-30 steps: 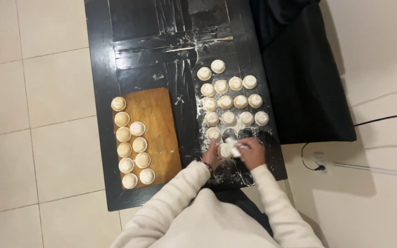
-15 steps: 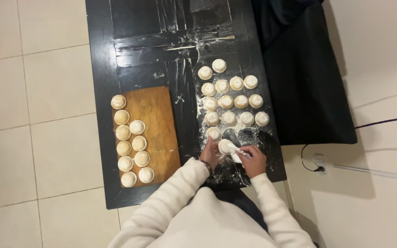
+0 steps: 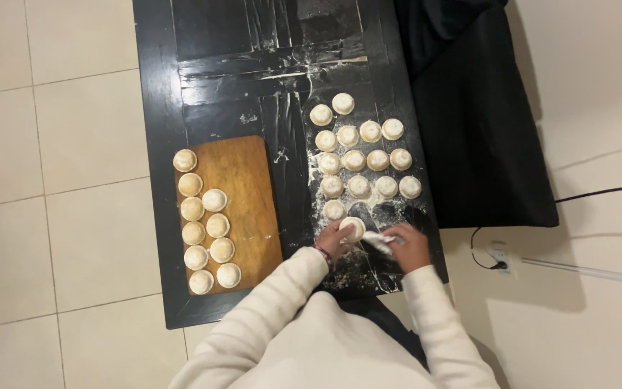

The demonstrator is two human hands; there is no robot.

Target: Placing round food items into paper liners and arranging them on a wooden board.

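Observation:
My left hand (image 3: 334,243) holds a round, flat dough piece (image 3: 354,227) at the near edge of the floured patch on the black table (image 3: 160,108). My right hand (image 3: 409,247) is a little to its right, fingers closed on a small white piece (image 3: 379,240) that is too blurred to identify. Just beyond the hands, several pale dough rounds (image 3: 360,157) lie in rows on the floured surface. Both cream sleeves reach in from the bottom of the view.
A wooden board (image 3: 246,202) lies on the table's left part with several dough rounds (image 3: 203,227) along its left side. A black cloth-covered object (image 3: 469,122) stands to the right of the table. A cable and wall socket (image 3: 499,256) are at the right on the tiled floor.
My hands have drawn apart: the right hand moved right with the white piece, and the left hand kept the dough round.

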